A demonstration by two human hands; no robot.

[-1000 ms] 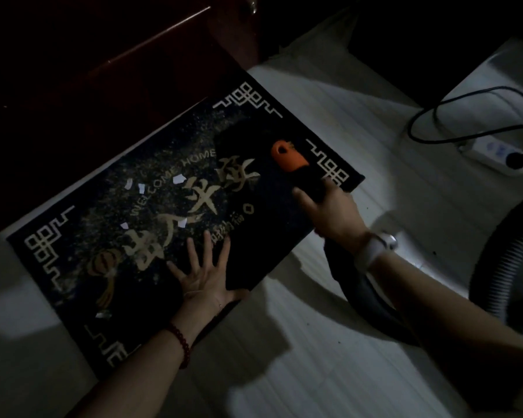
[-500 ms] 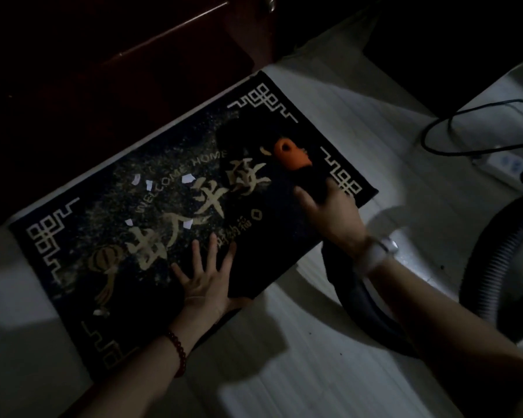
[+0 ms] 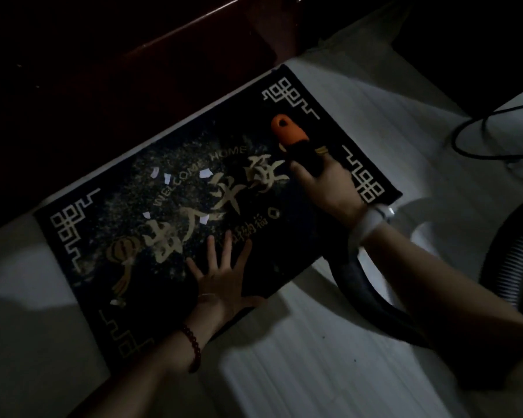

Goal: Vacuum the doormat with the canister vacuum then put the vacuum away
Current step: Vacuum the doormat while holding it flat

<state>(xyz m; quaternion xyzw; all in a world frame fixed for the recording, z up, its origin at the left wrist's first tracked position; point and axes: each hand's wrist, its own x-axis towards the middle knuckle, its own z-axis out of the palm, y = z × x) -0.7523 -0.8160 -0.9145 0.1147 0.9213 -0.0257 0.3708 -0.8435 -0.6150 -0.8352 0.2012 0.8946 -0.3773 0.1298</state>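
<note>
A dark doormat (image 3: pixel 296 248) with gold characters and "WELCOME HOME" lies slanted on the pale floor. White paper scraps (image 3: pixel 206 174) and fine specks cover its left and middle. My left hand (image 3: pixel 221 273) lies flat on the mat's near edge, fingers spread. My right hand (image 3: pixel 326 188) grips the black vacuum handle with its orange tip (image 3: pixel 287 132) over the mat's right part. A dark hose (image 3: pixel 363 294) curves back from that hand under my forearm. The nozzle's mouth is hidden.
A dark red wooden door or cabinet (image 3: pixel 151 64) borders the mat's far edge. A ribbed hose section (image 3: pixel 507 260) arcs at the right edge. A black cable (image 3: pixel 477 125) loops on the floor at the upper right. The room is very dim.
My right hand has moved the orange-tipped handle a little farther up the mat's right side. My left hand stays pressed flat in the same place.
</note>
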